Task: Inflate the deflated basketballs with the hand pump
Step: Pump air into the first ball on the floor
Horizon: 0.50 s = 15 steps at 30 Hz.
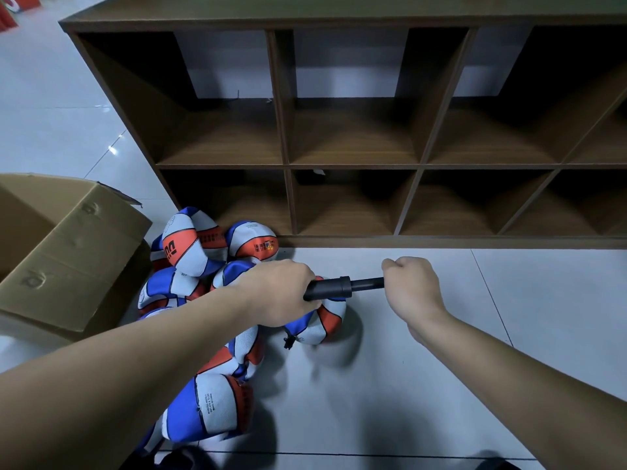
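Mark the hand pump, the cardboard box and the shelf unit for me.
hand pump [330, 287]: head view, on its black barrel between the two hands.
cardboard box [73, 266]: head view, on its folded-out flap.
shelf unit [285, 130]: head view, on an upright divider.

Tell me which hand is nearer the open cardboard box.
Left. The left hand grips the pump barrel over the ball pile, just right of the cardboard box; the right hand holds the handle farther right.

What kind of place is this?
Probably a sports store room or shop back room: an open wooden cubby shelf on a tiled floor, a cardboard box, and a heap of deflated basketballs.
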Each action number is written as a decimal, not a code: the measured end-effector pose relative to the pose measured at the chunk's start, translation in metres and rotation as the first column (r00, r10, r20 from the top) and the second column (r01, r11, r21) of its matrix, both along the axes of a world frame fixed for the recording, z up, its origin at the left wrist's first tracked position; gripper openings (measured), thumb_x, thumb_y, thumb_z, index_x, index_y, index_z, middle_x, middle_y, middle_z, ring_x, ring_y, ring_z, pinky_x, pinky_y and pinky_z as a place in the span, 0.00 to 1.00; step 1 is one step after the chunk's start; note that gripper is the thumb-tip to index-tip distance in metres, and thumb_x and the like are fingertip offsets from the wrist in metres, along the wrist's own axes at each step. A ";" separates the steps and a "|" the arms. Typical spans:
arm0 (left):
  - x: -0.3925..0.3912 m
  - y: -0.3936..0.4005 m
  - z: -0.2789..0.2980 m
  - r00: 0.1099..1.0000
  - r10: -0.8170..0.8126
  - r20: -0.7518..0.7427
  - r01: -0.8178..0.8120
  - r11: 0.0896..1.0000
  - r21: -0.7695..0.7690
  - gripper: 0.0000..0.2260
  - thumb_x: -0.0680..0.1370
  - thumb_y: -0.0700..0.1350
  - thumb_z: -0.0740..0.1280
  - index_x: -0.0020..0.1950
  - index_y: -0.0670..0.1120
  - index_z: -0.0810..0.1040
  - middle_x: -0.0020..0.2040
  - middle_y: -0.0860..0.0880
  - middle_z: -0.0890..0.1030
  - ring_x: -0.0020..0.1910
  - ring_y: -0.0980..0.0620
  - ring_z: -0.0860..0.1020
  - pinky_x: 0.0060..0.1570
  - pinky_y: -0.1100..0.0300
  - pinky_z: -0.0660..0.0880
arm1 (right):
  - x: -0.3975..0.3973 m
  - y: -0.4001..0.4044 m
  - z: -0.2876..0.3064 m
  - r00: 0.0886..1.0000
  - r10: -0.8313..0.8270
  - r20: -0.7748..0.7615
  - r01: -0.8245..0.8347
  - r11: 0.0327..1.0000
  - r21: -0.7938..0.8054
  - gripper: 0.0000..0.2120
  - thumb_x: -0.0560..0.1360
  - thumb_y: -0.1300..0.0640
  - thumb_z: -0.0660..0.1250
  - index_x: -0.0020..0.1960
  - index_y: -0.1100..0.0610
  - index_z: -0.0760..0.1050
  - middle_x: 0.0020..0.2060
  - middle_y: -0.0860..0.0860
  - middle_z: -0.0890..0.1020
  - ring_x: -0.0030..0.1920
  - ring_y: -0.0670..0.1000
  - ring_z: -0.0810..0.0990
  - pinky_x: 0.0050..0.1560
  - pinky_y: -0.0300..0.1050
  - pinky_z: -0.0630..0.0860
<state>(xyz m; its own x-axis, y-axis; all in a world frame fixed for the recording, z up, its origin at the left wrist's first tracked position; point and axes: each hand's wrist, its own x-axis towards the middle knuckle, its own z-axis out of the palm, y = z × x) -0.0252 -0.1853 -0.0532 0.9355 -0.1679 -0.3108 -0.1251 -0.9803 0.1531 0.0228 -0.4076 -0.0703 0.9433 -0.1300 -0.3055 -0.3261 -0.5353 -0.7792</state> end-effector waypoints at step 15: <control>-0.004 -0.012 -0.004 0.996 -0.070 0.050 0.070 0.997 -0.016 0.15 0.80 0.57 0.67 0.37 0.53 0.70 0.33 0.52 0.75 0.34 0.51 0.76 0.37 0.53 0.76 | -0.027 0.025 -0.004 0.988 0.151 0.035 -0.150 0.988 -0.039 0.20 0.86 0.52 0.59 0.36 0.56 0.63 0.33 0.51 0.70 0.35 0.55 0.68 0.36 0.50 0.63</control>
<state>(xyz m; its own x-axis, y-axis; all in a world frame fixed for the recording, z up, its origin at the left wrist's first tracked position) -0.0292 -0.1975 -0.0571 0.9353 -0.2386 -0.2612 -0.2011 -0.9660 0.1624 -0.0047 -0.3829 -0.0745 0.9636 0.0041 -0.2673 -0.2107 -0.6039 -0.7687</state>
